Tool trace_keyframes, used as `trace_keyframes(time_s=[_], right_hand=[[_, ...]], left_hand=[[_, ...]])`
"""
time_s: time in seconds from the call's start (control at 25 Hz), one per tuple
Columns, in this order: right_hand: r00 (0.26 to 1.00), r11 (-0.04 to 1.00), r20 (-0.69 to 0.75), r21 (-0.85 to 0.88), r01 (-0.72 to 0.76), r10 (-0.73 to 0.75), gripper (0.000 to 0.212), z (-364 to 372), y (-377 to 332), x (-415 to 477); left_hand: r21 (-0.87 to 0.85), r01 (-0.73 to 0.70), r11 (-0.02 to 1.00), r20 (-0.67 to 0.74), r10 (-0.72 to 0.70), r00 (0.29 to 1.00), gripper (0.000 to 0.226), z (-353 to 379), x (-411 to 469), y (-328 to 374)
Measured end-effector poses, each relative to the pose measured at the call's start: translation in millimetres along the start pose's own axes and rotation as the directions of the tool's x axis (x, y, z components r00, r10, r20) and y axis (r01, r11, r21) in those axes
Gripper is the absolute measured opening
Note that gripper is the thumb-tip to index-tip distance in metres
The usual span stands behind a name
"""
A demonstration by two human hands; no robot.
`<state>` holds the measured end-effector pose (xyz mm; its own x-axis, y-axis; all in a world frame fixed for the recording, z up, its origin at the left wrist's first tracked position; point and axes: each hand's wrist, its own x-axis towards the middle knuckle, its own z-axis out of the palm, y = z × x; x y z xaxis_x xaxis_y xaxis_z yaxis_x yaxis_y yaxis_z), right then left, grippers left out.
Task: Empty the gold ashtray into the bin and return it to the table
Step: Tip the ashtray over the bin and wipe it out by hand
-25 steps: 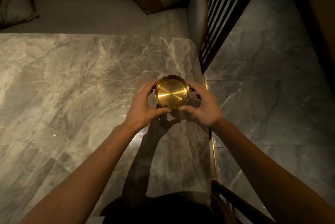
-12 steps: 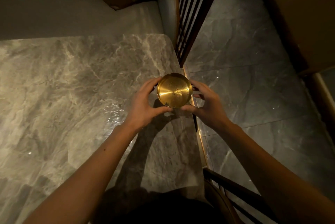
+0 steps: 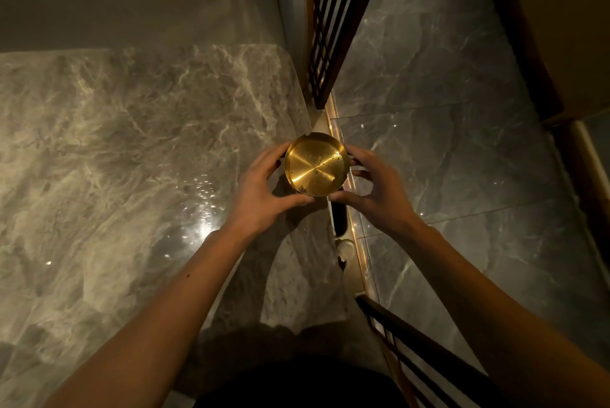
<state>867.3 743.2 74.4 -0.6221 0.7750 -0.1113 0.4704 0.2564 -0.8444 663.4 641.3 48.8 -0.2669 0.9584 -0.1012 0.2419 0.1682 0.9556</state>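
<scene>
A round gold ashtray (image 3: 315, 165) with dark specks on its inner surface is held above the right edge of the grey marble table (image 3: 132, 150). My left hand (image 3: 264, 189) grips its left side with thumb below and fingers behind. My right hand (image 3: 373, 189) grips its right side the same way. The ashtray's open face points up at me. No bin is in view.
A dark slatted wooden screen (image 3: 333, 28) stands beyond the table's right edge. Grey marble floor tiles (image 3: 462, 160) lie to the right. A cushioned bench (image 3: 132, 11) runs behind the table. A dark chair back (image 3: 412, 348) is at the lower right.
Both hands carried the ashtray rightward from over the tabletop to over its right edge. My view has turned to the right, showing more floor.
</scene>
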Motion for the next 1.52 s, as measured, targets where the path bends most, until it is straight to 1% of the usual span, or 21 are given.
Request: trace_keyframes(time_s=[0.12, 0.24, 0.36, 0.52, 0.6, 0.72, 0.76, 0.88, 1.04, 1.2, 1.36, 1.52], right_hand=[[0.999, 0.997, 0.038, 0.068, -0.022, 0.019, 0.083, -23, 30, 10], [0.996, 0.987, 0.070, 0.153, -0.058, 0.047, 0.078, -49, 70, 18], [0.984, 0.957, 0.114, 0.241, -0.159, 0.135, 0.079, -72, 116, 21], [0.938, 0.875, 0.196, 0.347, -0.338, 0.285, 0.073, -90, 171, 22], [0.913, 0.832, 0.229, 0.380, -0.403, 0.338, 0.071, -88, 201, 20], [0.884, 0.785, 0.255, 0.408, -0.466, 0.392, 0.067, -73, 237, 18], [0.872, 0.772, 0.270, 0.409, -0.487, 0.408, 0.067, -66, 249, 19], [0.838, 0.741, 0.327, 0.397, -0.541, 0.437, 0.069, -43, 280, 25], [0.788, 0.697, 0.409, 0.384, -0.606, 0.460, 0.067, -14, 322, 37], [0.758, 0.666, 0.445, 0.379, -0.642, 0.477, 0.061, 3, 361, 49], [0.693, 0.618, 0.539, 0.354, -0.702, 0.478, 0.056, 20, 393, 55], [0.690, 0.565, 0.581, 0.423, -0.709, 0.431, 0.041, 43, 418, 58]], left_hand=[[-0.009, 0.069, 0.998, -0.024, -0.069, 0.997, 0.093, 33, 16, 1], [-0.049, 0.173, 0.984, -0.039, -0.175, 0.984, 0.096, 77, 33, 3], [-0.087, 0.279, 0.956, -0.042, -0.283, 0.958, 0.097, 124, 51, 2], [-0.101, 0.381, 0.919, -0.040, -0.387, 0.921, 0.094, 175, 69, -11], [-0.102, 0.432, 0.896, -0.040, -0.438, 0.898, 0.094, 197, 73, -26], [-0.087, 0.474, 0.876, -0.032, -0.478, 0.878, 0.087, 217, 75, -53], [-0.104, 0.505, 0.857, -0.035, -0.510, 0.859, 0.086, 223, 75, -64], [-0.166, 0.601, 0.782, -0.079, -0.618, 0.782, 0.092, 238, 71, -98], [-0.222, 0.668, 0.710, -0.113, -0.699, 0.706, 0.091, 255, 78, -142], [-0.294, 0.704, 0.646, -0.131, -0.757, 0.640, 0.073, 278, 87, -176], [-0.345, 0.751, 0.563, -0.141, -0.822, 0.552, 0.065, 296, 88, -204], [-0.361, 0.792, 0.491, -0.165, -0.870, 0.465, 0.058, 306, 92, -233]])
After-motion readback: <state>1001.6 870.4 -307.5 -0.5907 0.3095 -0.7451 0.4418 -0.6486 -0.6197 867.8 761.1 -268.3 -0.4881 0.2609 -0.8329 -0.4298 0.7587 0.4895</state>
